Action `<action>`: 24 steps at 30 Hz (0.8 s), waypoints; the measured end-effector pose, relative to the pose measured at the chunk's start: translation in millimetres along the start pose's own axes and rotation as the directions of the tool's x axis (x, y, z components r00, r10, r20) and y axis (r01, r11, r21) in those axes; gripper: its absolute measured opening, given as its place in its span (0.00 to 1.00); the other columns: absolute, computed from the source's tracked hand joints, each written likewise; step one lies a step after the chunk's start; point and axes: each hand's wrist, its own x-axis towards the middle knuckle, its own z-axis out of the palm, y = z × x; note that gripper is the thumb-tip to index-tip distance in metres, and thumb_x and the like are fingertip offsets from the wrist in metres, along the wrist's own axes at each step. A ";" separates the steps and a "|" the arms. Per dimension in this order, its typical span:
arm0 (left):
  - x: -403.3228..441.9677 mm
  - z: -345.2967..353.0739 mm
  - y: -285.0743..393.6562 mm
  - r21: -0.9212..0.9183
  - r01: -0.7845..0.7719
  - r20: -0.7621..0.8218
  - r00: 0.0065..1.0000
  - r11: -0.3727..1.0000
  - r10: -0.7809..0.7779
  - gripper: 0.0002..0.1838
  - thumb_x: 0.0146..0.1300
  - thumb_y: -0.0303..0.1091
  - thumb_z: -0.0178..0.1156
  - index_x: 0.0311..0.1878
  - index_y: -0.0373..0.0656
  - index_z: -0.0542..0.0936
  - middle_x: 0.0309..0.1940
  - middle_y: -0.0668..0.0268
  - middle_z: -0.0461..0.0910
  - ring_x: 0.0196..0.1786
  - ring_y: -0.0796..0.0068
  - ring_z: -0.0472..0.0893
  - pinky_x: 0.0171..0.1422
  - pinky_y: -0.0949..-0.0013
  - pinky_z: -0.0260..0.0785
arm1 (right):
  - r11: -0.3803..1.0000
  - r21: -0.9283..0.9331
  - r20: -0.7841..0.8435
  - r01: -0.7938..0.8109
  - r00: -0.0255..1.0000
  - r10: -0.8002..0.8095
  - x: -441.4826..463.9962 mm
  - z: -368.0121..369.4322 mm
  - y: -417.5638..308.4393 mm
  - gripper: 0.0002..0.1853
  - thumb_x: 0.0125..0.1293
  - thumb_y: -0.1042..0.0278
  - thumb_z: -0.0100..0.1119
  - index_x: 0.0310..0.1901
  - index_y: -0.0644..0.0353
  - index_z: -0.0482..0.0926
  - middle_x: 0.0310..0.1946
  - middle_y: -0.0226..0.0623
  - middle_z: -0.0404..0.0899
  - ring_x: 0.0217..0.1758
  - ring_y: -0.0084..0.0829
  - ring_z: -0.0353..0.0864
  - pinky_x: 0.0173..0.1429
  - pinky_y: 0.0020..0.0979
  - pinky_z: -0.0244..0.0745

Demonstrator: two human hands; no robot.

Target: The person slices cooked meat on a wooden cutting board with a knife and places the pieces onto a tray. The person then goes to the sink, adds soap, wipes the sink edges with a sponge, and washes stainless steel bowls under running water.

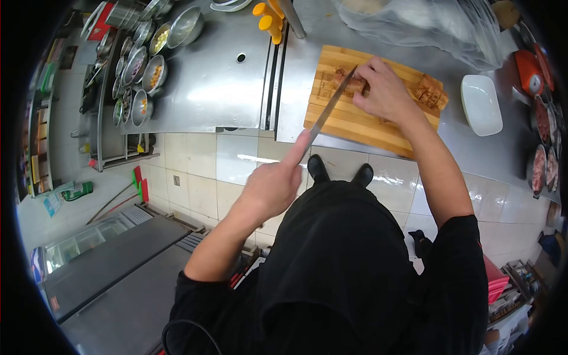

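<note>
Left hand (273,186) grips one knife (329,107), blade over brown food (355,84); right hand (383,89) grasps that food. One cutting board (355,131) on worktop (294,89) carries it, plus one brown chunk (431,93) at right end. One white dish (481,105) beside.

Between cutting board (358,125) and dish (482,106) lies a gap, plastic bag (435,32) blocking beyond.

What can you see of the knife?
The knife has a long, narrow, grey, metallic-looking blade tapering to a point. The left hand grips it, index finger stretched along it, hiding the handle. It slants forward and right over the wooden-looking cutting board, its tip near the brown food and right hand. Whether its edge touches the food is unclear.
</note>
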 end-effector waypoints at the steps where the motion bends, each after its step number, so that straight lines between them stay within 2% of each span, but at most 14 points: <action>1: 12.0 9.4 3.4 -0.015 0.012 -0.008 1.000 1.000 -0.013 0.37 0.72 0.34 0.48 0.80 0.62 0.48 0.30 0.42 0.81 0.35 0.35 0.80 0.45 0.42 0.70 | 1.000 0.022 0.012 0.001 1.000 -0.001 -1.2 2.4 0.8 0.17 0.53 0.62 0.65 0.45 0.58 0.81 0.47 0.40 0.74 0.55 0.44 0.75 0.57 0.42 0.76; 4: 58.0 20.8 19.8 -0.040 0.028 -0.053 0.998 0.999 -0.030 0.37 0.71 0.33 0.47 0.80 0.63 0.47 0.32 0.41 0.81 0.36 0.34 0.80 0.46 0.42 0.71 | 0.997 -0.003 -0.051 0.083 0.995 -0.083 -1.6 3.1 1.5 0.16 0.53 0.65 0.66 0.43 0.62 0.80 0.45 0.41 0.74 0.50 0.43 0.77 0.55 0.39 0.76; 6: 64.2 17.4 24.4 -0.044 0.011 -0.094 0.995 0.999 -0.015 0.37 0.71 0.33 0.47 0.80 0.63 0.48 0.31 0.40 0.81 0.36 0.34 0.80 0.46 0.42 0.71 | 0.999 0.023 -0.058 0.034 0.998 -0.032 -1.1 1.6 1.6 0.16 0.53 0.66 0.66 0.43 0.62 0.80 0.45 0.41 0.74 0.49 0.43 0.77 0.54 0.39 0.76; 9: 29.2 6.7 11.3 -0.077 0.024 0.001 1.000 0.997 -0.024 0.36 0.72 0.33 0.47 0.80 0.62 0.48 0.30 0.40 0.81 0.37 0.34 0.80 0.47 0.43 0.71 | 0.999 0.023 -0.086 0.023 0.996 -0.021 -1.7 3.3 3.2 0.16 0.53 0.67 0.65 0.43 0.62 0.80 0.44 0.41 0.74 0.49 0.44 0.77 0.53 0.39 0.76; 13: 24.8 17.9 4.3 -0.045 0.046 0.008 0.999 0.998 -0.045 0.36 0.72 0.34 0.47 0.81 0.59 0.48 0.29 0.42 0.81 0.36 0.35 0.81 0.46 0.44 0.71 | 0.995 0.003 -0.107 0.102 0.989 -0.101 -2.4 4.9 9.5 0.16 0.53 0.67 0.65 0.43 0.63 0.80 0.43 0.42 0.73 0.50 0.44 0.76 0.53 0.38 0.75; 16: 43.3 12.5 9.6 -0.040 0.040 -0.025 0.999 0.998 -0.041 0.36 0.72 0.34 0.48 0.81 0.58 0.49 0.29 0.43 0.81 0.36 0.36 0.81 0.46 0.45 0.72 | 0.998 -0.018 -0.031 0.052 0.998 -0.053 -2.4 -4.2 5.5 0.16 0.54 0.67 0.64 0.44 0.63 0.79 0.44 0.43 0.73 0.50 0.44 0.76 0.55 0.38 0.75; 19: 33.8 1.7 11.5 -0.094 0.030 -0.026 0.999 0.995 -0.033 0.35 0.72 0.35 0.49 0.80 0.58 0.50 0.29 0.43 0.81 0.36 0.36 0.81 0.46 0.46 0.72 | 0.997 0.031 0.028 -0.077 0.997 0.076 -7.3 -16.0 -1.6 0.17 0.53 0.67 0.65 0.45 0.63 0.78 0.45 0.44 0.72 0.52 0.45 0.75 0.57 0.38 0.74; 22: 14.7 -2.8 22.7 -0.077 0.007 -0.027 1.000 0.997 -0.009 0.35 0.73 0.35 0.49 0.80 0.58 0.51 0.29 0.43 0.81 0.37 0.37 0.81 0.47 0.46 0.73 | 0.997 0.062 -0.082 -0.051 0.995 0.056 -14.4 -17.0 -3.0 0.17 0.53 0.67 0.66 0.45 0.62 0.77 0.45 0.44 0.72 0.53 0.45 0.75 0.58 0.38 0.73; 24: 9.6 -4.2 31.8 -0.036 0.039 0.021 0.999 0.999 -0.038 0.35 0.73 0.35 0.49 0.80 0.58 0.51 0.29 0.43 0.82 0.37 0.37 0.82 0.47 0.46 0.73 | 0.998 0.039 -0.033 -0.049 0.998 0.050 -15.5 -15.9 2.2 0.18 0.53 0.65 0.65 0.44 0.62 0.77 0.46 0.44 0.73 0.55 0.46 0.74 0.58 0.40 0.73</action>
